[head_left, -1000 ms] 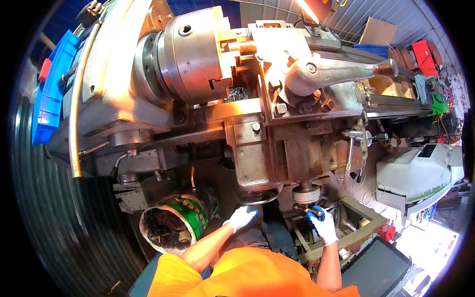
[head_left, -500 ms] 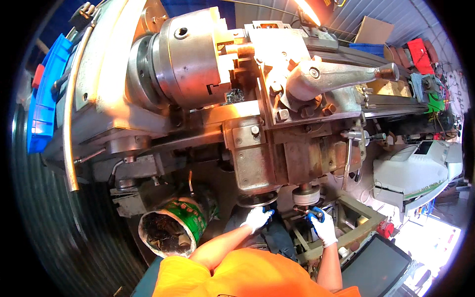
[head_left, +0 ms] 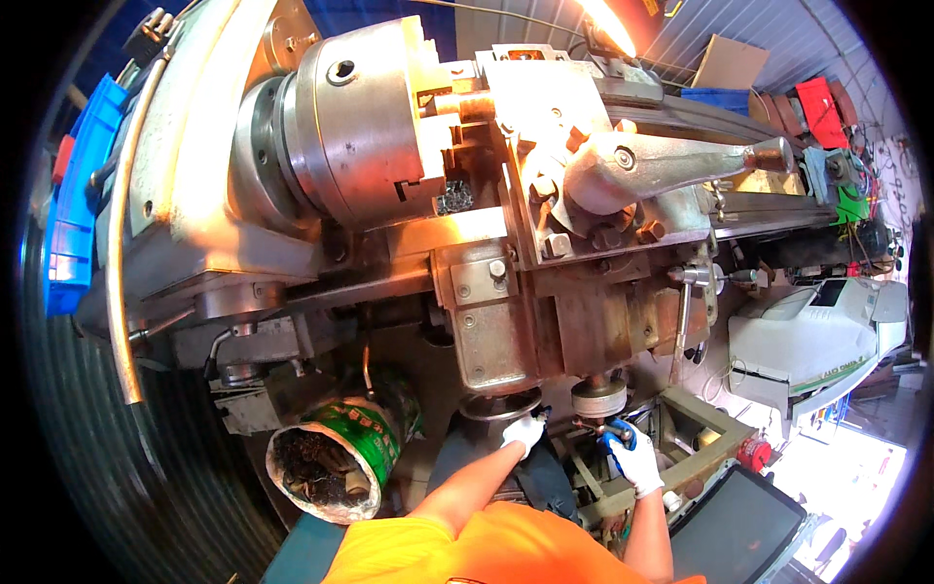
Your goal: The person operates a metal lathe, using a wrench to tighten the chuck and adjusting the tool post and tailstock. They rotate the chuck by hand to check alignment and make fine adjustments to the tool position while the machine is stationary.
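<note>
A metal lathe fills the upper view, with a large three-dimensional steel chuck (head_left: pixel 365 127) at left and a tool post with a long clamp lever (head_left: pixel 671 161) at right. Wearing a white glove with blue on the fingers, my left hand (head_left: pixel 525 432) is closed at the right rim of the dark handwheel (head_left: pixel 501 405); its fingertips are partly hidden. My right hand (head_left: pixel 635 459), gloved alike, wraps round the crank handle (head_left: pixel 615 429) below the graduated dial (head_left: pixel 598 396). In the chuck jaws sits a copper-coloured round workpiece (head_left: pixel 472 105), close to the tool post.
A bag of dark metal shavings (head_left: pixel 326 467) stands open at lower left. Blue bins (head_left: pixel 78 214) hang at far left beside a long pipe (head_left: pixel 122 273). At right are a metal frame (head_left: pixel 715 428), a dark flat panel (head_left: pixel 735 526) and a white machine cover (head_left: pixel 812 336). A lamp (head_left: pixel 608 24) glows above.
My left hand has shifted rightward along the handwheel. My right hand stays at the crank handle, a little lower. The whole view has tilted and shifted slightly.
</note>
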`<state>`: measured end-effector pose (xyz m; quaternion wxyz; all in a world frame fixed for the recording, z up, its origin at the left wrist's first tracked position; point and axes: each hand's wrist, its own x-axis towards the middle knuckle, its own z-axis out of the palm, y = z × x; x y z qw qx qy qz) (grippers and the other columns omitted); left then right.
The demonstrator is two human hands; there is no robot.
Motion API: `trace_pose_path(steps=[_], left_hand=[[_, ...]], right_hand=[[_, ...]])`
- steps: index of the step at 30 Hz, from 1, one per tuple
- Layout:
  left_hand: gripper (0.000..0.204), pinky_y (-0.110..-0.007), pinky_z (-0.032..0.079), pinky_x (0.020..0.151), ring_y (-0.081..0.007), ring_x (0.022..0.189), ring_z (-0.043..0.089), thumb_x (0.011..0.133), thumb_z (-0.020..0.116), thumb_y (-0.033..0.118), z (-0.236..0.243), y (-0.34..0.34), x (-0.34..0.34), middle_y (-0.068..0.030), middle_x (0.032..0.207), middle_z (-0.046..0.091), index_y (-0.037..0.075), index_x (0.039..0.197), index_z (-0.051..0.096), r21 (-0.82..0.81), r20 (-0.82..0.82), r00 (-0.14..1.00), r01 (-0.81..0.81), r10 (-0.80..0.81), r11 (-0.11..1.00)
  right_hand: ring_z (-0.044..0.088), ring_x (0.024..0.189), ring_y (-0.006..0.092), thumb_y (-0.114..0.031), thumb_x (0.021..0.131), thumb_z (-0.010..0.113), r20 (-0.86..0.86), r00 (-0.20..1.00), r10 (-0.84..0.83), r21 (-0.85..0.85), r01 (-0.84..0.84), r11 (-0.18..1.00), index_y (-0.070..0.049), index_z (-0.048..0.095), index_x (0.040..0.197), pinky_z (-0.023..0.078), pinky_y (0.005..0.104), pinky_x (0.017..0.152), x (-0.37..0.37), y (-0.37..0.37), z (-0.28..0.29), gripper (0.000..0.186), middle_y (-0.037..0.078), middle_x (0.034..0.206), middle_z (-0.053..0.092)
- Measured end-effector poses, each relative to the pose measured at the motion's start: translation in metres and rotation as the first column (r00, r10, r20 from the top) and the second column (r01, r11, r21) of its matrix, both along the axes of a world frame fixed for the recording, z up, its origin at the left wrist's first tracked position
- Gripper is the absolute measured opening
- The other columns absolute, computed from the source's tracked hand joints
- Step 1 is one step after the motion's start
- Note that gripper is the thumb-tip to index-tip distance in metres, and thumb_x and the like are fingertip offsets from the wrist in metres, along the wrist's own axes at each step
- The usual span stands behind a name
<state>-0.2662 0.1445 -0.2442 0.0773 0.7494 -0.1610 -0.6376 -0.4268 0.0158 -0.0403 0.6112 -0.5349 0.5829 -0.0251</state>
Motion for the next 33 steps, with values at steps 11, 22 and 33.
trace_pose_path(steps=[11, 22, 33], left_hand=[[0.069, -0.044, 0.025, 0.118, -0.0303, 0.144, 0.033, 0.094, 0.045, 0.059, 0.01, -0.021, 0.019, -0.0122, 0.156, 0.035, 0.017, 0.148, 0.042, -0.034, -0.025, 0.979, -0.205, 0.204, 0.978], [0.05, -0.041, 0.039, 0.109, -0.0298, 0.131, 0.051, 0.099, 0.037, 0.045, -0.007, 0.029, 0.068, -0.017, 0.14, 0.055, 0.019, 0.137, 0.055, -0.156, -0.015, 0.95, 0.305, -0.31, 0.94], [0.058, -0.041, 0.046, 0.101, -0.0353, 0.119, 0.058, 0.094, 0.057, 0.049, 0.104, 0.036, 0.107, -0.0201, 0.126, 0.062, 0.004, 0.13, 0.058, -0.412, 0.063, 0.923, 0.371, -0.38, 0.832]], right_hand=[[0.065, 0.093, 0.0124, -0.01, 0.09, 0.066, -0.126, 0.99, 0.063, 0.053, -0.057, 0.997, 0.006, 0.056, 0.127, 0.053, 0.0278, 0.086, 0.011, -0.007, 0.016, 0.042, 0.008, 0.11, 0.071], [0.068, 0.101, 0.021, -0.026, 0.086, 0.073, -0.236, 0.958, 0.163, -0.199, -0.212, 0.957, 0.005, 0.061, 0.123, 0.051, 0.0338, 0.091, 0.01, -0.007, 0.007, 0.049, 0.019, 0.108, 0.071], [0.065, 0.096, 0.0154, -0.019, 0.079, 0.079, 0.078, 0.995, 0.067, -0.027, -0.065, 0.998, 0.002, 0.055, 0.133, 0.052, 0.0313, 0.087, 0.009, -0.016, 0.009, 0.063, 0.011, 0.113, 0.069]])
